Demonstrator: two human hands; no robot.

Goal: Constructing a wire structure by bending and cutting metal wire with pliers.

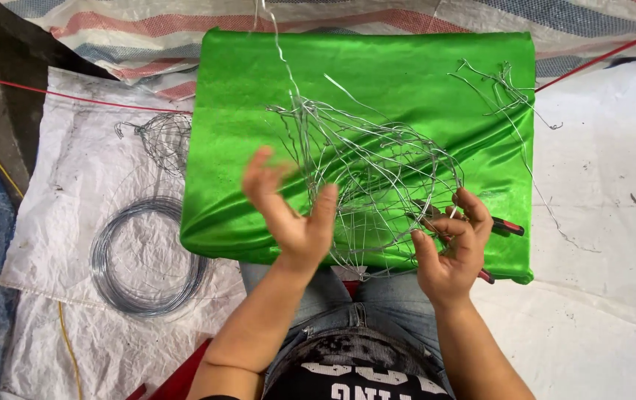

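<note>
A rounded frame of thin silver wire (377, 170) rests on a bright green cloth-covered board (259, 96) in front of me. My left hand (292, 211) is raised at the frame's left side, palm up and fingers spread, holding nothing that I can see. My right hand (451, 248) grips the frame's right edge together with red-and-black handled pliers (507, 227). A loose wire end rises from the frame toward the top of the view.
A coil of grey wire (144, 255) and a smaller wire frame (162, 141) lie on a white woven sheet (74, 170) at left. Loose wire scraps (507, 85) sit on the cloth's right corner. A red cord (51, 92) crosses behind.
</note>
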